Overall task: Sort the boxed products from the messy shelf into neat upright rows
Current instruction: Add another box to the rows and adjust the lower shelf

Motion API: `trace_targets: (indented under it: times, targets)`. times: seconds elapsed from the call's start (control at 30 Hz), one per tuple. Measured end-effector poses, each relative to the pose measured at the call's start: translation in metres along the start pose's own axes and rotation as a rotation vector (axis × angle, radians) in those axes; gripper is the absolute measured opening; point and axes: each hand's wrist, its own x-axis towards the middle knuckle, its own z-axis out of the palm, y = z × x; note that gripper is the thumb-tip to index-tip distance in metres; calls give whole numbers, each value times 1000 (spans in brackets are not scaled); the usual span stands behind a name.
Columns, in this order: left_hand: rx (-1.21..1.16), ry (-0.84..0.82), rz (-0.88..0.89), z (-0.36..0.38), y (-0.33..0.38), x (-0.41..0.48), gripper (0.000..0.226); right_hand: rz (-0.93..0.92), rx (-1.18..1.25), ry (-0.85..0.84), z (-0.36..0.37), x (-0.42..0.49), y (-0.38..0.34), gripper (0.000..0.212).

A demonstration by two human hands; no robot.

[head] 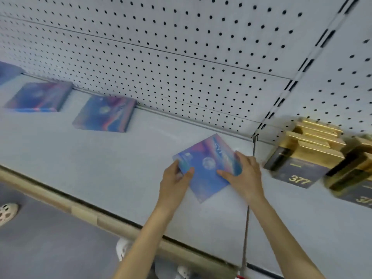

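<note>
Head view: both hands clasp one blue box (207,166) low over the shelf (100,168), left hand (174,179) at its 9 o'clock edge, right hand (244,174) at 3. Two more blue boxes (104,114) lie at 10 o'clock; gold boxes (306,150) at 3.

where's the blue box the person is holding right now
In the head view, the held blue box sits right of centre over the grey shelf, between the left hand and right hand, just left of the gold boxes.
</note>
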Motion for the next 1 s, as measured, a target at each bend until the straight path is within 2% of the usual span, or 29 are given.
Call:
trace_targets:
  times: [0.13, 0.27, 0.37, 0.47, 0.53, 0.6, 0.7, 0.77, 0.83, 0.9, 0.97, 1.0]
  targets:
    - [-302, -37, -62, -36, 5, 22, 31, 53, 390, 254, 35, -27, -38, 74]
    - [-509, -30, -176, -100, 12, 41, 48, 27, 888, 414, 54, -30, -113, 57]
    - [-575, -4, -167, -162, 19, 55, 55, 78, 1130, 387, 68, -24, -175, 39]
    - [-383, 40, -112, -227, 22, 70, 48, 92, 1306, 217, 87, -18, -230, 29]
    - [-168, 62, -65, -270, 24, 81, 52, 82, 1293, 120, 107, -16, -264, 26]
    - [-26, -13, -20, -309, 25, 91, 45, 89, 1249, 37, 132, -16, -296, 25]
    - [39, -132, -12, -357, 21, 98, 14, 115, 1203, -77, 171, -13, -331, 21]
    - [17, -71, 6, -382, 12, 98, 7, 177, 1159, -126, 195, -5, -348, 15]
    - [-46, 63, 7, -403, 2, 96, 5, 212, 1038, -45, 214, 7, -356, 9]
    - [-81, 218, -20, -424, -6, 97, 5, 190, 777, 165, 227, 23, -354, 9]
    - [-107, 325, -15, -447, -12, 99, 6, 168, 526, 303, 233, 37, -347, 25]
    - [-128, 356, -2, -458, -13, 100, 6, 187, 417, 316, 237, 44, -342, 36]
